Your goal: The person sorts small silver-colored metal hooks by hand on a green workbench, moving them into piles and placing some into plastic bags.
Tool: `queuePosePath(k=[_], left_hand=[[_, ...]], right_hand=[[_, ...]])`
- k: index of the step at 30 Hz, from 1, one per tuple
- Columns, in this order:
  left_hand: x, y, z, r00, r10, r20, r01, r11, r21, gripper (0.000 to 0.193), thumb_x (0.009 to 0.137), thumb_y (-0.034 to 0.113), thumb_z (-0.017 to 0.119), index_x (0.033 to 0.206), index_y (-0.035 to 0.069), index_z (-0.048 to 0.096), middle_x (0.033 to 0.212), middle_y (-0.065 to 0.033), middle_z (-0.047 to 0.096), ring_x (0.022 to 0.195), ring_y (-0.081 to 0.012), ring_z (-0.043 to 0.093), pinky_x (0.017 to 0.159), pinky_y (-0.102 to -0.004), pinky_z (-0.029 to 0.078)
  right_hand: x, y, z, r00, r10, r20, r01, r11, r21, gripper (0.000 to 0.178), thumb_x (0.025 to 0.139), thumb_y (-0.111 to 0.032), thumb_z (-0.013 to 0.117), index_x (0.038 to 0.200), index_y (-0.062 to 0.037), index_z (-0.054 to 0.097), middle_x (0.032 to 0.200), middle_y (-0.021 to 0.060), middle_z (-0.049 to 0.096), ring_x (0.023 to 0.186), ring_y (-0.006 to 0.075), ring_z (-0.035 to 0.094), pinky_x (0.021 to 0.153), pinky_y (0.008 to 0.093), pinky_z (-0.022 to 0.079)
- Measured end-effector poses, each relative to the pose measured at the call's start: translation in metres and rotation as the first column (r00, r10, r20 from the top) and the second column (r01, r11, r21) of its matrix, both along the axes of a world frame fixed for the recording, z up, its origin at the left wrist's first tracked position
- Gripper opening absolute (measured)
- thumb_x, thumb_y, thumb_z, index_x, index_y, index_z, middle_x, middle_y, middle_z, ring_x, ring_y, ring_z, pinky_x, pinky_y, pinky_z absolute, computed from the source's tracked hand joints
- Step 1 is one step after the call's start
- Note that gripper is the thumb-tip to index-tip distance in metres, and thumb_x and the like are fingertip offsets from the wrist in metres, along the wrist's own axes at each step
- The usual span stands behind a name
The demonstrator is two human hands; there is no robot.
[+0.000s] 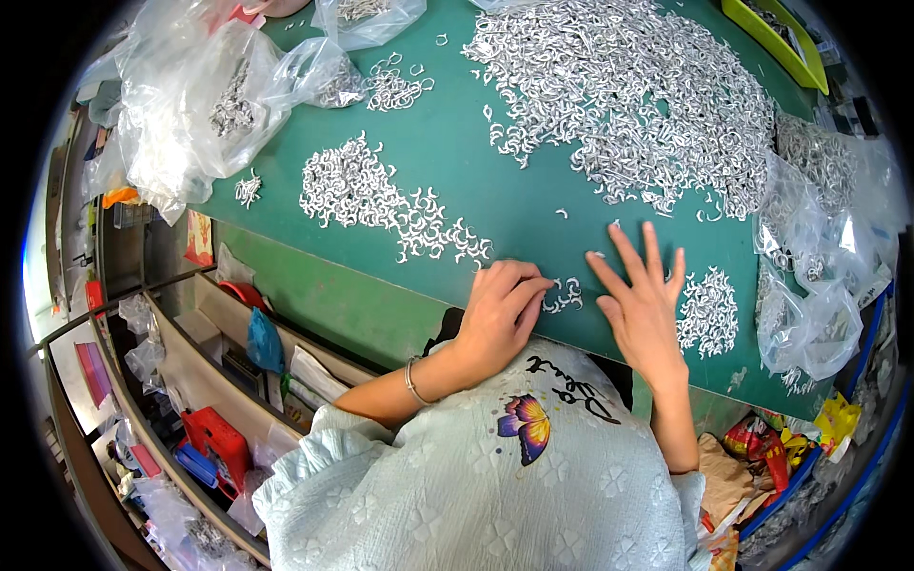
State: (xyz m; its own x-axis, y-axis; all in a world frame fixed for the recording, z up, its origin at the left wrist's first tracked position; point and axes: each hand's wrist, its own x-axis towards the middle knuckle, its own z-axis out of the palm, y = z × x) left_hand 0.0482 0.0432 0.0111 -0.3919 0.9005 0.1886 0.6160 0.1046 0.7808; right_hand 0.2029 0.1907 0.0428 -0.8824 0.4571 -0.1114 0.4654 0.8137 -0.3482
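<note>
My left hand (501, 312) rests at the near edge of the green table, its fingers bent and pinched together; what lies between the tips is too small to make out. Just beside those fingertips is a little cluster of silver, crescent-shaped metal pieces (568, 294). My right hand (645, 319) lies palm down with its fingers spread over the tabletop. Past its outer side sits a small heap of similar silver pieces (707, 314). Farther left, a looser heap of crescent pieces (352, 186) trails toward my left hand.
A large pile of silver pieces (619, 95) covers the far right of the green table (457, 152). Clear plastic bags (809, 314) with metal parts stand at the right, more bags (181, 105) at the far left. A yellow-green tray (781, 43) is at the back. Shelving (238, 333) stands lower left.
</note>
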Motion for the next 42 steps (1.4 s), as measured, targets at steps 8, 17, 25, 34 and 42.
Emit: queuePosePath(k=[8,17,25,34,42], left_hand=[[0.01,0.014,0.004,0.926,-0.355,-0.126,0.359,0.933,0.006,0.032,0.078,0.0,0.068,0.11,0.001,0.064,0.128,-0.0133,0.058,0.123,-0.0318,0.052,0.104,-0.0487,0.039],[-0.009,-0.007,-0.018,0.984,-0.149,-0.102,0.155,0.986,0.055,0.026,0.075,-0.006,0.068,0.1,0.0,0.066,0.114,-0.0139,0.06,0.114,-0.0333,0.057,0.105,-0.0526,0.041],[-0.028,-0.006,-0.019,0.974,0.087,-0.211,-0.075,0.995,0.062,0.025,0.075,-0.009,0.066,0.099,0.0,0.065,0.115,-0.0141,0.059,0.114,-0.034,0.056,0.107,-0.0568,0.035],[-0.037,0.006,-0.014,0.949,0.164,-0.269,-0.156,0.987,0.05,0.03,0.077,-0.009,0.062,0.105,0.001,0.062,0.118,-0.0173,0.051,0.115,-0.0376,0.05,0.106,-0.0605,0.031],[-0.051,0.127,0.0,0.925,-0.112,-0.362,0.112,0.993,-0.022,0.061,0.077,-0.008,0.059,0.136,-0.002,0.043,0.141,-0.0204,0.042,0.133,-0.042,0.037,0.112,-0.0538,0.028]], right_hand=[[0.029,-0.001,0.013,0.99,-0.13,0.048,0.128,0.99,0.057,0.051,0.087,-0.02,0.065,0.131,0.0028,0.053,0.145,0.0078,0.045,0.143,0.0333,0.029,0.112,0.0655,0.011],[0.008,-0.001,0.009,0.997,-0.077,-0.014,0.078,0.994,0.076,0.054,0.088,-0.021,0.064,0.136,0.0,0.049,0.149,0.0078,0.041,0.144,0.0297,0.028,0.113,0.0623,0.015],[-0.033,-0.006,-0.016,0.992,0.123,-0.015,-0.122,0.992,0.043,0.066,0.084,-0.027,0.068,0.141,-0.0023,0.044,0.153,0.0051,0.036,0.144,0.0296,0.027,0.113,0.0631,0.017],[0.057,-0.002,-0.01,0.928,-0.309,0.207,0.251,0.931,0.267,0.074,0.084,-0.029,0.068,0.146,-0.0025,0.037,0.156,0.008,0.029,0.147,0.0357,0.019,0.113,0.0654,0.01],[-0.048,0.055,-0.025,0.968,-0.155,-0.197,0.188,0.969,0.161,0.06,0.092,-0.024,0.061,0.144,-0.002,0.04,0.155,0.0129,0.031,0.145,0.0368,0.022,0.113,0.0602,0.015]])
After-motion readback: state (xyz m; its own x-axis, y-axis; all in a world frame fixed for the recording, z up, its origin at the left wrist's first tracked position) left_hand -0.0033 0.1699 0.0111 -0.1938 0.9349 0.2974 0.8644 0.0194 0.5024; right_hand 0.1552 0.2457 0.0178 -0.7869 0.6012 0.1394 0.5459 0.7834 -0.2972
